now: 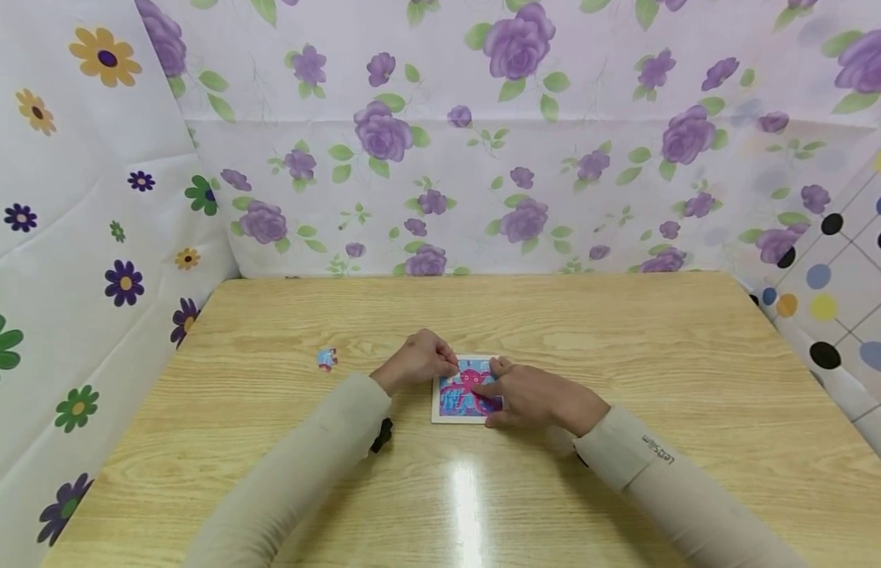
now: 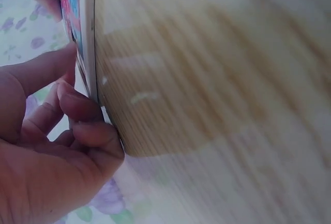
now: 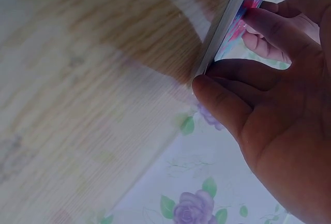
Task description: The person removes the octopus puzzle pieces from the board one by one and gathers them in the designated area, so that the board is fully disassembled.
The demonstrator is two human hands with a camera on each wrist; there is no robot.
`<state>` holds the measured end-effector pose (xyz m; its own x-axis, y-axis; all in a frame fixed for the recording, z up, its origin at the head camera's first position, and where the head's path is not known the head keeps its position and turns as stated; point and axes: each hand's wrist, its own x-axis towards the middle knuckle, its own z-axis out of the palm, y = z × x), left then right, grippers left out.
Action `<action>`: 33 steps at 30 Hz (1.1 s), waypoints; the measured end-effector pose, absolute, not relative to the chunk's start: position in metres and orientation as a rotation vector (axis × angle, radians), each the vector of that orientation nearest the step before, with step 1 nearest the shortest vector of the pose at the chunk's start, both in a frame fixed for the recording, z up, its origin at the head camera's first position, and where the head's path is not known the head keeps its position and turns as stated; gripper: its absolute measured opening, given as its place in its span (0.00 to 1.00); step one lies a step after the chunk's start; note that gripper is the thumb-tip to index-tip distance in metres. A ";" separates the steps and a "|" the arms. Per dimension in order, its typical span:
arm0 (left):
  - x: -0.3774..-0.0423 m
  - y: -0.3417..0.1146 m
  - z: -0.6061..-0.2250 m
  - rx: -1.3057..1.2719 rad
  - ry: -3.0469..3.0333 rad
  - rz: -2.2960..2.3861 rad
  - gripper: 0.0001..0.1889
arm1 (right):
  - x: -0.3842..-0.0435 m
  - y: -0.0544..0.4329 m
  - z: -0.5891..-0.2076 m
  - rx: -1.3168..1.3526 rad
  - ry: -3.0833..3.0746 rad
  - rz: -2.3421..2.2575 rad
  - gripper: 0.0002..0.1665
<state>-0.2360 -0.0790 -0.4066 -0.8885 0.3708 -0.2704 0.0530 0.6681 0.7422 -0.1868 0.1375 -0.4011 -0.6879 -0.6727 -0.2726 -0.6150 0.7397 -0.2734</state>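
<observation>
1. the octopus jigsaw [image 1: 454, 402] lies mid-scene on the wooden table [image 1: 270, 315]; your right hand [image 1: 539, 392], fingers extended, presses its right side.
2. should that pressure slip while your left hand [image 1: 420, 361] pushes at the far-left corner, pieces could lift.
3. your curled left fingers hide that corner; whether they pinch anything can't be told.
4. the loose jigsaw piece [image 1: 327, 360], left, shows little detail.

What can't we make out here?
Octopus puzzle, upper-left corner: head view, behind left hand.
Octopus puzzle, right edge: head view, partly under right hand.
Loose jigsaw piece, printed detail: head view, too small.
Puzzle face: left wrist view, steep angle, cut by top edge.
</observation>
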 end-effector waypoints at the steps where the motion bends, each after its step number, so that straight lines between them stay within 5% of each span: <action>1: -0.236 -0.079 -0.406 0.334 2.479 1.087 0.04 | -0.187 0.138 -0.401 -0.992 2.585 -0.230 0.34; 33: -0.236 -0.084 -0.396 0.255 2.426 1.075 0.06 | -0.187 0.136 -0.400 -0.989 2.592 -0.193 0.34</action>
<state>-0.2363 -0.0839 -0.3956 -0.8717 0.3489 -0.3442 -0.0206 0.6756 0.7370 -0.1871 0.1357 -0.3998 -0.6909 -0.6659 -0.2817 -0.6169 0.7461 -0.2505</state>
